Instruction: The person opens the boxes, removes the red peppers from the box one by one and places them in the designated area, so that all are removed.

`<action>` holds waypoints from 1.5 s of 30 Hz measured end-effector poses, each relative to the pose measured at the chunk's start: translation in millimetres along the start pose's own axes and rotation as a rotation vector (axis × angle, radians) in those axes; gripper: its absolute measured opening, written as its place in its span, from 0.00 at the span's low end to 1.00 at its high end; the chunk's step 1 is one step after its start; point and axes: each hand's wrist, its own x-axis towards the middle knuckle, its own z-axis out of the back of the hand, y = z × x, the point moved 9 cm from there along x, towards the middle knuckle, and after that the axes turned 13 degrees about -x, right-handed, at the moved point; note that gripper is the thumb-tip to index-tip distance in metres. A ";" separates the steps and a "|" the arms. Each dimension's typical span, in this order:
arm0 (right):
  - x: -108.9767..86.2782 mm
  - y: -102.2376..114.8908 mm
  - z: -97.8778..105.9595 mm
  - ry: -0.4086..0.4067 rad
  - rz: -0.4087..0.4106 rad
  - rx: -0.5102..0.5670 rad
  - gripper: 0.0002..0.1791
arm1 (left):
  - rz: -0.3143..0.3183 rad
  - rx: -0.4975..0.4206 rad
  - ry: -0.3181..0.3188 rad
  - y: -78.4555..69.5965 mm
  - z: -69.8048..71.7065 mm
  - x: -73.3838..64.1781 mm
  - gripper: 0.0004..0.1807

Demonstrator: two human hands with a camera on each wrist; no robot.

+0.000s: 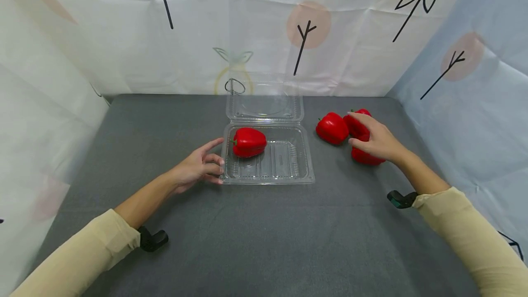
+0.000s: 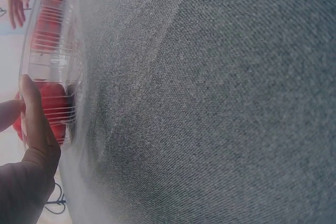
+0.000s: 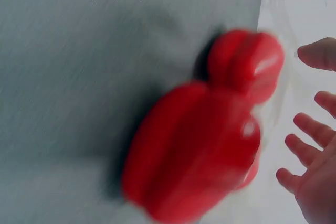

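Note:
A clear plastic hinged container (image 1: pixel 284 173) lies with its lid (image 1: pixel 264 109) raised at the back. Inside its left half rests a red bell pepper (image 1: pixel 249 139), stem to the left. My left hand (image 1: pixel 198 166) touches the container's left side with loosely extended fingers; the left wrist view shows a finger (image 2: pixel 34 114) against the ribbed wall. On the right, my right hand (image 1: pixel 379 139) hovers over a group of red bell peppers (image 1: pixel 331 128), partly covering them. Its fingers are spread in the right wrist view, apart from the nearest pepper (image 3: pixel 194 150), which looks blurred.
A grey cloth-covered table (image 1: pixel 264 242) bears everything. White patterned fabric (image 1: pixel 350 26) hangs behind and at both sides, close to the table's back edge. Dark wrist devices (image 1: pixel 153 239) sit on both forearms.

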 end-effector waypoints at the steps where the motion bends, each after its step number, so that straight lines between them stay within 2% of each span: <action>1: 4.1 6.3 -1.9 0.003 0.015 0.009 0.40 | 0.000 -0.001 0.000 -0.1 0.0 -0.1 0.50; 10: 38.0 67.2 -20.5 0.057 0.203 0.072 0.46 | 0.003 0.012 0.006 -0.6 1.5 -0.8 0.50; 17: 60.6 103.3 -36.2 0.181 0.267 0.121 0.49 | -0.001 0.009 0.015 -0.3 0.7 -0.9 0.49; 23: 70.2 129.7 -53.8 0.270 0.339 0.204 0.48 | -0.003 0.009 0.020 0.1 0.0 -0.8 0.49; 31: 78.5 154.1 -74.1 0.356 0.369 0.292 0.46 | -0.001 0.013 0.017 0.1 -0.3 -1.1 0.49; 37: 84.7 165.9 -85.8 0.393 0.386 0.271 0.46 | 0.002 0.019 0.014 0.9 0.0 0.4 0.50; 45: 91.1 174.0 -89.7 0.406 0.371 0.278 0.47 | 0.009 0.016 -0.007 0.1 0.8 0.0 0.50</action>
